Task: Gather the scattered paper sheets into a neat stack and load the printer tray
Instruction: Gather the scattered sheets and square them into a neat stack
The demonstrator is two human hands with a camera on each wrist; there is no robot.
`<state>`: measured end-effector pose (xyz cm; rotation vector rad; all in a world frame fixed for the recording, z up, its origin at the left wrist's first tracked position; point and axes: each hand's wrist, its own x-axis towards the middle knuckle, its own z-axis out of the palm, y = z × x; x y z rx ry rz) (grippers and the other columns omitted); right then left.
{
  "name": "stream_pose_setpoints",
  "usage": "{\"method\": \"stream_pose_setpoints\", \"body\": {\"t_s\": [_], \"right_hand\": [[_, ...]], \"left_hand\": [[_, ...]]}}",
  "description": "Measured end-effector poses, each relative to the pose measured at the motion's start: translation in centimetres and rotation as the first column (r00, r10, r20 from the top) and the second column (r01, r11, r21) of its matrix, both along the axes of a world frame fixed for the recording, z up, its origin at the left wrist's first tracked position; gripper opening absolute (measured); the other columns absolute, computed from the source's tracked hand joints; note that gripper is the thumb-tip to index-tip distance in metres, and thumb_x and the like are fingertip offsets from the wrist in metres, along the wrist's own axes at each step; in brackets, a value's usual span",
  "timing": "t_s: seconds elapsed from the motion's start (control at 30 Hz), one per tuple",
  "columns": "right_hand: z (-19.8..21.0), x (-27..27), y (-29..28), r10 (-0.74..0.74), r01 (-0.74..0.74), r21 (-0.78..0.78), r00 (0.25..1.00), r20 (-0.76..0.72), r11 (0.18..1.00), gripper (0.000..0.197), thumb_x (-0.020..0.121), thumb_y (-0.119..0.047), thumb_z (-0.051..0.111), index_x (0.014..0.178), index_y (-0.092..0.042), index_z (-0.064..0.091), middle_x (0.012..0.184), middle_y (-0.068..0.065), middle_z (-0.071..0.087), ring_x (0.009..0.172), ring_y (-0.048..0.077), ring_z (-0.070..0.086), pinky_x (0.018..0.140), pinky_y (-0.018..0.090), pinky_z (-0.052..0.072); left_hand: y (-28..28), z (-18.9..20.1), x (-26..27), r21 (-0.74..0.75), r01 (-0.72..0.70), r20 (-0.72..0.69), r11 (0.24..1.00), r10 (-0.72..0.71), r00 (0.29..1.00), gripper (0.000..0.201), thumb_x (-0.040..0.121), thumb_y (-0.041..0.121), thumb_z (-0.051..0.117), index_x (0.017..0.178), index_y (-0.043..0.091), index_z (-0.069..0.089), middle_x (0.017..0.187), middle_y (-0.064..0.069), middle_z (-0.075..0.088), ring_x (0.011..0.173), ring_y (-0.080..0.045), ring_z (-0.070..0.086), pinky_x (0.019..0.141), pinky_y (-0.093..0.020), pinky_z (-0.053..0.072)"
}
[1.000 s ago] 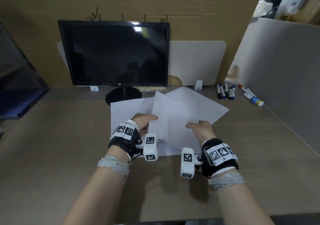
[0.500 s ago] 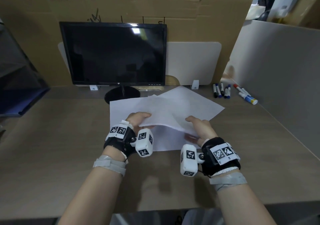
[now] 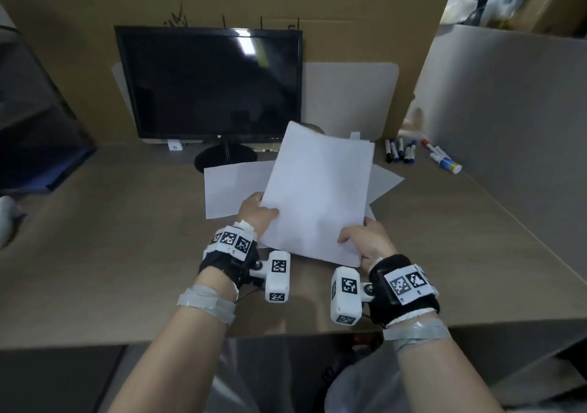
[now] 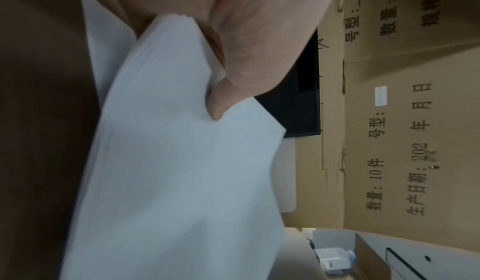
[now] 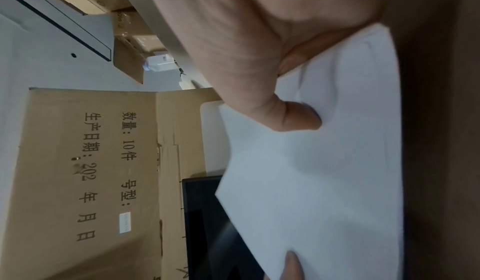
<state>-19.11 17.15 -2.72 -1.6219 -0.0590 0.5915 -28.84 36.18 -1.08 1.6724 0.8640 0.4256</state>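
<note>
Desk [image 3: 95, 253]: hands [image 3: 259, 212] w/ paper sheets [image 3: 317, 196]

Brown desk [image 3: 95, 253] bearing loose white paper sheets [image 3: 235, 187] near its middle. A black monitor [image 3: 209, 82] stands at the rear; marker pens [image 3: 400, 152] lie at rear right.

dark monitor [image 3: 209, 85], markers [image 3: 401, 151] on desk [image 3: 95, 253], cardboard [image 3: 349, 40] behind

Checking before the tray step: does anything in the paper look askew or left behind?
Yes. Both hands hold a lifted bundle, but loose sheets remain on the desk beneath, fanned at different angles, one corner jutting right. No damage visible.
</note>
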Motion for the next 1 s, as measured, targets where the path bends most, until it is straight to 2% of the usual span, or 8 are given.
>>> {"method": "stream_pose_setpoints", "body": {"t_s": [0.17,0.33,0.53,0.63,0.73,0.83,0.9,1.0], "right_hand": [[2.5,-0.5,-0.1,-0.080,0.058,0.147,0.986,0.148,0.987,0.049,0.072,0.018,0.054,0.112,-0.010,0.058,0.102,0.009,0.068,0.094,0.028,0.064,0.077,0.035,0.054],[4.9,-1.0,0.7,-0.152,0.075,0.328,0.965,0.215,0.942,0.038,0.087,0.003,0.058,0.119,-0.017,0.062,0.103,-0.002,0.073,0.091,0.015,0.070,0.071,0.027,0.055],[5.1,-1.4,1.5,-0.209,0.070,0.397,0.924,0.319,0.915,0.028,0.081,-0.009,0.074,0.105,-0.020,0.064,0.094,-0.005,0.074,0.081,0.010,0.072,0.065,0.021,0.056],[5.2,-1.2,1.9,-0.189,0.044,0.347,0.899,0.395,0.937,0.044,0.071,-0.018,0.085,0.110,-0.015,0.064,0.096,-0.004,0.075,0.084,0.009,0.073,0.065,0.019,0.057],[4.8,-0.8,1.8,-0.140,0.021,0.327,0.928,0.344,0.945,0.036,0.072,-0.017,0.086,0.104,-0.010,0.070,0.095,0.001,0.077,0.081,0.013,0.075,0.066,0.024,0.060],[3.3,-0.4,1.5,-0.115,0.038,0.364,0.975,0.192,0.931,0.030,0.074,-0.020,0.086,0.098,-0.009,0.072,0.091,0.002,0.078,0.079,0.015,0.076,0.064,0.026,0.059],[2.7,-0.3,1.6,-0.089,0.024,0.352,0.981,0.170,0.936,0.029,0.076,-0.025,0.084,0.100,-0.014,0.071,0.088,-0.004,0.079,0.079,0.012,0.076,0.068,0.027,0.058],[2.7,0.1,1.9,-0.068,0.013,0.315,0.984,0.164,0.949,0.023,0.078,-0.022,0.083,0.095,-0.013,0.072,0.086,-0.002,0.079,0.078,0.014,0.076,0.073,0.030,0.058]], "left_hand": [[-1.5,2.3,-0.4,0.059,-0.019,0.238,0.998,0.004,0.971,0.040,0.087,-0.007,0.058,0.126,0.002,0.054,0.115,-0.008,0.064,0.099,-0.021,0.061,0.079,-0.022,0.051],[-1.5,4.4,-0.4,0.054,-0.044,0.285,0.998,0.027,0.958,0.044,0.080,-0.011,0.061,0.122,0.002,0.057,0.118,-0.013,0.066,0.106,-0.027,0.064,0.096,-0.037,0.051],[-0.7,5.5,-0.4,-0.005,-0.116,0.422,0.993,0.107,0.900,0.040,0.075,-0.014,0.056,0.109,0.007,0.058,0.092,-0.001,0.066,0.080,-0.011,0.062,0.069,-0.018,0.050],[-0.6,6.0,-0.3,-0.024,-0.103,0.421,0.994,0.104,0.901,0.028,0.076,-0.010,0.057,0.098,0.007,0.057,0.081,0.003,0.061,0.074,-0.011,0.058,0.063,-0.015,0.046],[-0.8,5.8,-0.2,-0.096,-0.089,0.406,0.991,0.121,0.906,0.019,0.082,-0.004,0.058,0.080,0.014,0.054,0.075,0.007,0.056,0.069,-0.006,0.053,0.058,-0.012,0.042],[0.0,4.6,0.0,-0.225,-0.084,0.302,0.971,0.152,0.941,0.006,0.082,0.015,0.063,0.078,0.015,0.058,0.080,0.002,0.056,0.077,-0.017,0.051,0.071,-0.026,0.040],[0.5,3.8,0.2,-0.267,-0.084,0.227,0.960,0.147,0.963,0.015,0.077,0.029,0.066,0.079,0.014,0.061,0.084,-0.002,0.057,0.080,-0.023,0.051,0.079,-0.035,0.040],[0.6,3.4,0.6,-0.242,-0.064,0.189,0.968,0.112,0.976,0.017,0.082,0.024,0.065,0.092,0.010,0.063,0.085,0.001,0.057,0.075,-0.014,0.050,0.079,-0.033,0.041]]}}
